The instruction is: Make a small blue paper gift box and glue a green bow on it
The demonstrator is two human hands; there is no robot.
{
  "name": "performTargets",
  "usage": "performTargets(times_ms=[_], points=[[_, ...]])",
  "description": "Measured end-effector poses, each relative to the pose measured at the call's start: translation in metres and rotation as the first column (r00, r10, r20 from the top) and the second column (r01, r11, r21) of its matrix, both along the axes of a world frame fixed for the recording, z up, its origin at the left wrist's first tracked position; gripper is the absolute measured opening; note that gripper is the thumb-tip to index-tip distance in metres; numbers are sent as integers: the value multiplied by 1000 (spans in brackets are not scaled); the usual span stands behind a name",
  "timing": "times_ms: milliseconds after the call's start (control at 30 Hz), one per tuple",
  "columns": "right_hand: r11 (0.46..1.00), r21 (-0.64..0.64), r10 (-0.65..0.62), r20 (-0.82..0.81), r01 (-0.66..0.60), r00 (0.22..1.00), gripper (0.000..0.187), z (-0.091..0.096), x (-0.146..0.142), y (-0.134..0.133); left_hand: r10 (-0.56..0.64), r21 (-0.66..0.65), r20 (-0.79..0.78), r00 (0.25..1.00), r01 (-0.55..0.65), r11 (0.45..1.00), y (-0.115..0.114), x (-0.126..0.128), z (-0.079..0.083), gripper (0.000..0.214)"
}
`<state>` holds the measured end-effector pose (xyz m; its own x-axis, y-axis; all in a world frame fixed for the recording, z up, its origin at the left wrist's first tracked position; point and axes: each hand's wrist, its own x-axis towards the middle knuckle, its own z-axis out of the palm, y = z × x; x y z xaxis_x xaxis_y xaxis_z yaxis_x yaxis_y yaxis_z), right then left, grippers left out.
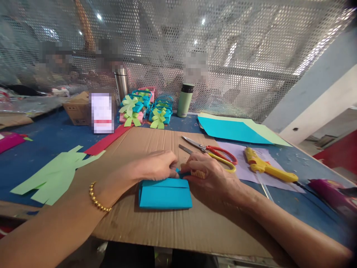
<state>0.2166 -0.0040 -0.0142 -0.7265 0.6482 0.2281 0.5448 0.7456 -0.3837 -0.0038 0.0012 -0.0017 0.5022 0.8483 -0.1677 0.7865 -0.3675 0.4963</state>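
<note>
A folded piece of blue paper [165,195] lies on the cardboard sheet [134,230] in front of me. At its upper edge my left hand [158,165] is closed, thumb and fingers pinching the paper. My right hand [208,175] grips the same edge from the right, its fingers bent and pressed together; the exact fold between the fingertips is hidden. Just beyond my right hand lie scissors with red handles [221,152] and a second pair with yellow handles [227,163], partly covered by that hand.
To the right, a yellow glue gun [264,169] rests on purple paper [240,149]. Blue sheets [231,128] lie behind. Green cut paper [52,173] and a red strip [108,140] are at left. Finished paper baskets [160,115], a green bottle [184,102] and a carton [75,108] stand at the back.
</note>
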Motion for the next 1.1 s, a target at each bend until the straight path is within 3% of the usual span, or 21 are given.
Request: performTargets(times_ms=[200,1100], points=[[996,-28,-83,-47,82,995,9,1,-5,-6,-17,18,6,1000,17,1000,2,0,-1,26],[996,-77,-51,-74,45,996,6,-7,-3,1,-21,59,-108,994,27,998,-5,3,8,20]])
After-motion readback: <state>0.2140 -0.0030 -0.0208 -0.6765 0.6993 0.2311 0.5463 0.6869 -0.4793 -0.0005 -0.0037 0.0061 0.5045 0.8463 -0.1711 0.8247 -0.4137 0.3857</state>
